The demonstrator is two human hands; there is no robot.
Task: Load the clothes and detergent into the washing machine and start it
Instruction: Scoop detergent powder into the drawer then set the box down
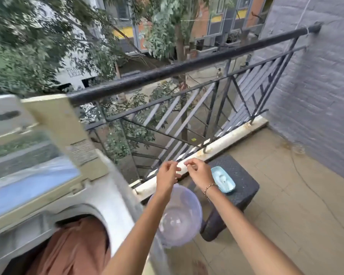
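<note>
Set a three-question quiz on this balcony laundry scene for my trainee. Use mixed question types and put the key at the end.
1. True or false: a brown cloth lies in the drum of the washing machine.
2. The light blue dish sits on: A) the dark stool; B) the floor tiles; C) the railing's top bar.
3. Fill in: the bracelet is worn on the person's ___ wrist.

Key: 1 true; 2 A; 3 right.
</note>
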